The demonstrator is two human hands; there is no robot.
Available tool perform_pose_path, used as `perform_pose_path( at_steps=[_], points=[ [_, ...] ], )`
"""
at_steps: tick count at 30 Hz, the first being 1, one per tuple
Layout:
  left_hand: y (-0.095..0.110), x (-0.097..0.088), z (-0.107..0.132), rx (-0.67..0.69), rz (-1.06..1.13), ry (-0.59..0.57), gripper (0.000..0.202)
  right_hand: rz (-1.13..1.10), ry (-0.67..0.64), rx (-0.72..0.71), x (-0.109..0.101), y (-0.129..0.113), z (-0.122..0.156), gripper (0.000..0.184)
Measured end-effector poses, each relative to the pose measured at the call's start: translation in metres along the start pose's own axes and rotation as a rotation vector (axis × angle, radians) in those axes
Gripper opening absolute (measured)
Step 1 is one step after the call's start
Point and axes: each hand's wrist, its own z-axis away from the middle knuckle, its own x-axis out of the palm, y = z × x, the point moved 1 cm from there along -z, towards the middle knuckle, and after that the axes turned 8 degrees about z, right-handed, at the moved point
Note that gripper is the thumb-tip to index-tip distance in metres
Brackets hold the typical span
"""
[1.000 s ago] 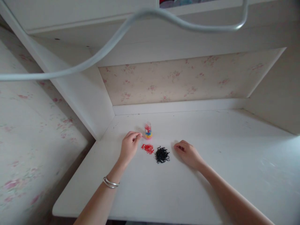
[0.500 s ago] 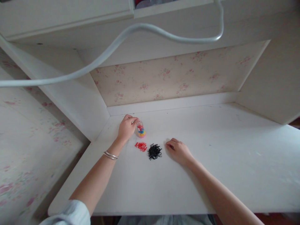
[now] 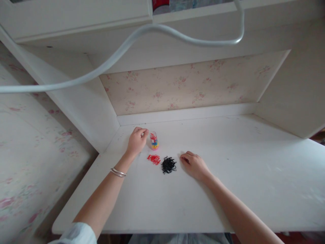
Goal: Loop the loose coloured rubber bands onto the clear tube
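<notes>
A small clear jar [image 3: 154, 140] stands upright on the white table, with red, blue and yellow bits inside and a pink base. Just left of its rim is my left hand [image 3: 137, 140], thumb and forefinger pinched together; anything between them is too small to make out. In front of the jar lies a small pile of red rubber bands [image 3: 153, 159]. Beside it, to the right, is a larger heap of black rubber bands [image 3: 168, 165]. My right hand [image 3: 195, 165] rests on the table right of the black heap, fingers curled in, with nothing visible in them.
The white table [image 3: 254, 176] runs under a white shelf, with a floral back panel [image 3: 182, 86] behind. A white side board [image 3: 73, 98] closes the left. A pale cable [image 3: 122, 51] crosses the upper view.
My left hand has drawn back slightly from the jar's mouth, leaving a small gap. My right hand stays in place. The view has shifted a little.
</notes>
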Motion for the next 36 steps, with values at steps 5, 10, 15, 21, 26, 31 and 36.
perform_pose_path(
  at_steps=[5,10,15,21,26,31,36],
  points=[
    [-0.011,-0.003,0.036,-0.025,0.034,-0.091,0.027,-0.026,-0.043,0.049,0.0,0.001,-0.005,0.029],
    [-0.03,0.008,0.076,-0.138,0.031,-0.346,0.025,-0.066,-0.043,0.094,-0.004,-0.017,-0.014,0.028],
    [-0.039,0.01,0.089,-0.171,-0.054,-0.431,0.024,0.083,-0.087,-0.106,-0.01,-0.07,-0.018,0.03],
    [-0.037,0.005,0.092,-0.194,-0.164,-0.479,0.019,0.296,-0.178,-0.238,0.003,-0.111,-0.032,0.032],
    [-0.036,0.001,0.092,-0.187,-0.173,-0.455,0.023,0.366,-0.189,-0.266,0.014,-0.117,-0.041,0.026],
    [-0.034,-0.006,0.09,-0.178,-0.201,-0.372,0.025,0.366,-0.197,-0.316,0.017,-0.121,-0.043,0.03],
    [-0.032,-0.01,0.09,-0.182,-0.249,-0.31,0.026,0.371,-0.199,-0.303,0.01,-0.124,-0.048,0.031]
  ],
)
